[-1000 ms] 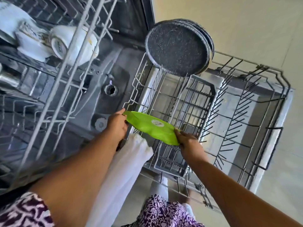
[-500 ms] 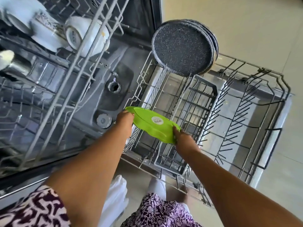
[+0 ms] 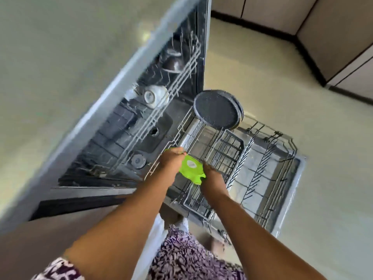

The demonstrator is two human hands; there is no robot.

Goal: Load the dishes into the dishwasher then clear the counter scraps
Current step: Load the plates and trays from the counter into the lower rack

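A bright green plastic plate (image 3: 191,167) with a round white sticker hangs tilted over the near left part of the pulled-out lower rack (image 3: 268,158). My left hand (image 3: 171,160) grips its upper left rim. My right hand (image 3: 213,177) holds its lower right edge. Both hands cover part of the plate. Dark speckled plates (image 3: 217,109) stand upright at the far end of the rack. White cups (image 3: 154,96) and a dark bowl (image 3: 174,64) sit in the upper rack inside the open dishwasher.
The pale counter top (image 3: 66,63) fills the left of the view above the dishwasher. The open door (image 3: 298,178) lies under the rack over a beige floor. Cabinets (image 3: 341,39) stand at the top right. My patterned clothing (image 3: 191,257) shows at the bottom.
The view has pulled back and up, so the counter and floor now show. Both hands still hold the green plate, which is now tilted more steeply over the rack.
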